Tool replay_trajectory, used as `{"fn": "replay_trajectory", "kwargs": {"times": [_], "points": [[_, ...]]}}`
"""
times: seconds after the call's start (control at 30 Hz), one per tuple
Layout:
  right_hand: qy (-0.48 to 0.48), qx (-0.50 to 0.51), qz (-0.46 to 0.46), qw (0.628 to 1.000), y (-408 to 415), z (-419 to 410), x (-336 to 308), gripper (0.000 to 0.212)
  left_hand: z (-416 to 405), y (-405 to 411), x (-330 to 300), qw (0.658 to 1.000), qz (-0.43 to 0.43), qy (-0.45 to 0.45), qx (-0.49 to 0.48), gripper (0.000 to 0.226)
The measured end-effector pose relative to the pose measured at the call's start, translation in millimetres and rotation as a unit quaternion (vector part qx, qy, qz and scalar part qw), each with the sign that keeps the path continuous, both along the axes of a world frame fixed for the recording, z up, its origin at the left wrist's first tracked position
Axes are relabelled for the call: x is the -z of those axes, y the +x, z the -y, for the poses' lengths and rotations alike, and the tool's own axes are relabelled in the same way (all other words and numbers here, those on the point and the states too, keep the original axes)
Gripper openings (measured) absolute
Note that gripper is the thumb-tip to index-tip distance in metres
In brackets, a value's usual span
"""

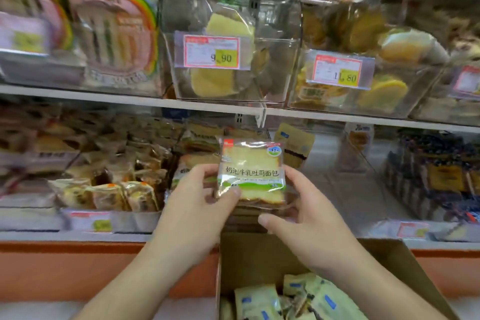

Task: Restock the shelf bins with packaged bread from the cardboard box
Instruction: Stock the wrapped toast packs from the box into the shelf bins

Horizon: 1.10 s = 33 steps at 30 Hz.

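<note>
Head view: left hand (pixel 193 205) and right hand (pixel 306 215) both pinch a packaged bread (pixel 251 173) by its lower corners, thumbs in front, above the open cardboard box (pixel 389 265) (more packs inside). It's near the half-empty clear bin (pixel 275 80) w/ the 9.90 tag. Probably best: lift it level, slide it in upright, label facing out, w/o crushing the slice.

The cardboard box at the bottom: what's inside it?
Inside the cardboard box lie pale packaged breads with blue labels, heaped loosely. How deep the heap goes is hidden by the top packs, and the picture's lower edge cuts off the rest of the box.
</note>
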State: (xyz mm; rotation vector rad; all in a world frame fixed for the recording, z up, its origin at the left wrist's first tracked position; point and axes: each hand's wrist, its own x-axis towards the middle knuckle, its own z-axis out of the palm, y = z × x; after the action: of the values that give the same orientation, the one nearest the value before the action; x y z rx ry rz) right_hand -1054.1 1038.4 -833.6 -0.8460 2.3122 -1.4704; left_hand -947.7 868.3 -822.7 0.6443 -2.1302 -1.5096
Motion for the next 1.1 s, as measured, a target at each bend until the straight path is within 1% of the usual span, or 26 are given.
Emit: {"fn": "replay_trajectory", "kwargs": {"times": [0.03, 0.1, 0.17, 0.2, 0.23, 0.27, 0.37, 0.4, 0.47, 0.57, 0.63, 0.8, 0.9, 0.97, 1.03, 1.1], "points": [[-0.003, 0.011, -0.03, 0.999, -5.6, 12.8, -2.8, 0.076, 10.1, -5.0, -2.2, 1.0, 0.001, -0.027, -0.002, 0.029], [-0.004, 0.029, -0.07, 0.997, -16.8, 39.6, -15.0, 0.055, 30.1, -15.9, -8.2, 0.996, 0.012, -0.085, 0.007, 0.03], [0.05, 0.033, -0.094, 0.994, -31.5, 65.8, -24.3, 0.034, 51.1, -27.3, -13.5, 0.984, 0.04, -0.173, -0.007, 0.038], [0.076, 0.03, -0.107, 0.991, -39.4, 79.4, -26.3, 0.024, 61.6, -33.4, -15.6, 0.979, 0.049, -0.199, -0.022, 0.04], [0.099, 0.029, -0.128, 0.986, -46.5, 93.2, -27.3, 0.019, 71.8, -39.2, -16.3, 0.976, 0.055, -0.206, -0.034, 0.039], [0.12, 0.029, -0.154, 0.98, -52.7, 105.9, -25.8, 0.019, 81.2, -45.1, -16.1, 0.977, 0.055, -0.202, -0.043, 0.038], [0.181, 0.026, -0.216, 0.959, -72.6, 141.0, -18.9, 0.053, 104.5, -62.2, -8.2, 0.976, 0.055, -0.202, -0.062, 0.04], [0.206, 0.029, -0.222, 0.952, -78.1, 151.1, -17.8, 0.058, 110.8, -67.2, -5.0, 0.974, 0.058, -0.206, -0.069, 0.041], [0.252, 0.027, -0.235, 0.938, -88.1, 168.8, -15.2, 0.061, 121.8, -76.4, 1.0, 0.968, 0.085, -0.222, -0.076, 0.042], [0.334, 0.011, -0.247, 0.91, -93.7, 184.7, -11.6, 0.066, 133.4, -84.3, 7.1, 0.936, 0.189, -0.291, -0.063, 0.056], [0.362, 0.005, -0.246, 0.899, -95.2, 188.0, -9.0, 0.069, 138.7, -84.2, 11.5, 0.923, 0.205, -0.32, -0.063, 0.064], [0.373, -0.008, -0.238, 0.897, -97.4, 193.6, -6.8, 0.076, 152.0, -85.2, 18.9, 0.924, 0.187, -0.328, -0.069, 0.054], [0.364, -0.008, -0.226, 0.904, -96.3, 188.4, -5.7, 0.074, 152.8, -82.9, 20.1, 0.927, 0.191, -0.318, -0.062, 0.049], [0.33, -0.009, -0.223, 0.917, -92.1, 177.8, -6.6, 0.071, 149.6, -77.5, 19.5, 0.925, 0.183, -0.323, -0.075, 0.054], [0.285, -0.015, -0.234, 0.929, -83.9, 160.5, -6.2, 0.067, 142.1, -69.6, 14.4, 0.928, 0.155, -0.33, -0.081, 0.06], [0.248, -0.022, -0.245, 0.937, -72.1, 136.9, -6.3, 0.065, 129.8, -59.5, 7.4, 0.927, 0.126, -0.344, -0.079, 0.062]]}}
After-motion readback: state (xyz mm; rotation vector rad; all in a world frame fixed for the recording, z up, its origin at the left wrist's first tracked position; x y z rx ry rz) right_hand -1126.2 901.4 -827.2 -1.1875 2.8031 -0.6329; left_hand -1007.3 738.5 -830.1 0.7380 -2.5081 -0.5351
